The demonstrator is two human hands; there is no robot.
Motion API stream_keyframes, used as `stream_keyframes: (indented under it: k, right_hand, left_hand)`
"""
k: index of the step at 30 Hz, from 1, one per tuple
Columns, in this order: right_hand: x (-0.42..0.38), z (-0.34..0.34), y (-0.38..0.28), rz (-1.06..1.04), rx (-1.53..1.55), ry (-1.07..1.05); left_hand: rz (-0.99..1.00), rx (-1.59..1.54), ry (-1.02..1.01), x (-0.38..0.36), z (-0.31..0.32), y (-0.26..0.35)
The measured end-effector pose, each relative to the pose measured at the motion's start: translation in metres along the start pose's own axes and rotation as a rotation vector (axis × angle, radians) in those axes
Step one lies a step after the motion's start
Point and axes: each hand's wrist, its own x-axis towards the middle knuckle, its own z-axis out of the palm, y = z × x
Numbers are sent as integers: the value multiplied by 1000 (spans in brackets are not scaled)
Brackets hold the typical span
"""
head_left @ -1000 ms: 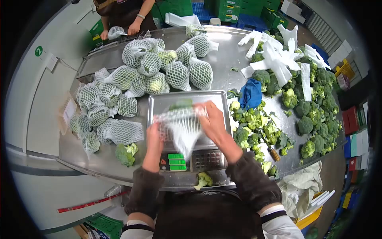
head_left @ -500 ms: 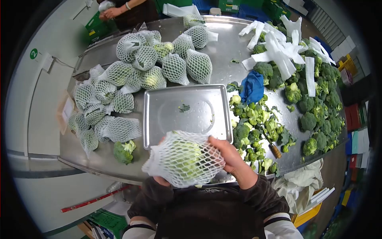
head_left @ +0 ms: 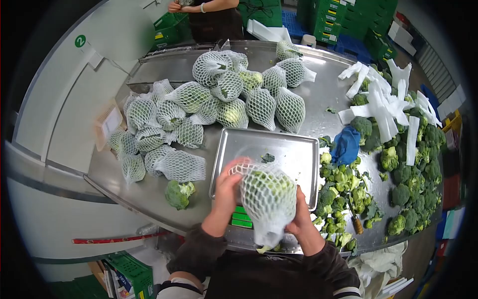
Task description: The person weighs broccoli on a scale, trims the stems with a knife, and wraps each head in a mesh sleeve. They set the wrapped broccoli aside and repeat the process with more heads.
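Note:
A broccoli head in a white foam net is held between my two hands, over the near side of a metal tray. My left hand has its fingers closed on the net's upper left edge, slightly blurred. Against the right side of the netted head, my right hand grips it, with part of the fingers hidden behind. The net's narrow end points down toward me, and a bit of pale green stalk shows below it. A leaf scrap lies in the tray. Green lit displays show under the tray's near edge.
Netted heads are piled left and behind the tray. One bare broccoli sits at front left. Right are trimmings, a wooden-handled knife, a blue cloth, loose broccoli and foam nets. Another person's hands are at the back.
The netted head has turned from lying sideways to narrow end down. My left hand has come from beneath it to its upper left. The camera view has shifted left.

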Motion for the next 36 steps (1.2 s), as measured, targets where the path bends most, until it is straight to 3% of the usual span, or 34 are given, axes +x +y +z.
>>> stream_keyframes:
  k: [1, 3, 5, 7, 10, 12, 14, 16, 18, 20, 22, 23, 24, 25, 27, 28, 29, 33, 36]
  right_hand:
    - [7, 1, -3, -59, -46, 8]
    - [22, 21, -18, -384, -253, -8]
    - [28, 52, -29, -466, -562, 27]
    - [50, 67, -22, -717, -923, -96]
    - [54, 93, -22, -618, -710, -342]
    - [60, 95, -26, -615, -611, -381]
    - [63, 83, -37, -365, -580, -334]
    - [63, 66, -41, -337, -588, -223]
    - [61, 39, -40, -286, -551, -98]
    - [57, 17, -40, -264, -462, -14]
    - [53, 0, -38, -255, -427, 55]
    - [48, -6, -39, -255, -417, 111]
    - [47, -10, -40, -247, -414, 131]
    - [45, -13, -39, -240, -411, 158]
    - [42, -13, -44, -207, -365, 188]
    - [42, -17, -43, -219, -348, 199]
    - [43, -21, -42, -221, -331, 188]
    - [37, -25, -45, -236, -328, 215]
    - [23, -36, -62, -347, -614, 384]
  left_hand:
    - [206, 114, 13, -5, 3, 14]
    - [128, 0, -72, -18, -9, 28]
    - [238, 73, -341, -24, -15, 25]
    - [208, -43, -230, -11, -27, 28]
    - [68, -510, 37, 14, -46, 53]
    - [216, -503, 11, 45, -64, 87]
    - [287, -417, 139, 87, -76, 135]
    - [327, -263, 106, 141, -97, 181]
    - [770, 832, 196, 207, -158, 202]
    - [945, 1021, 181, 235, -150, 225]
    - [1194, 1477, 412, 261, -156, 243]
    - [1101, 1773, 522, 290, -183, 255]
    - [1115, 1956, 369, 338, -248, 278]
    - [1043, 1952, 316, 342, -234, 282]
    - [777, 1114, 111, 487, -390, 325]
    - [876, 1268, 135, 446, -324, 304]
    - [1006, 1699, 259, 454, -328, 299]
    - [1148, 1633, 222, 476, -363, 305]
    - [1322, 1598, 250, 475, -363, 328]
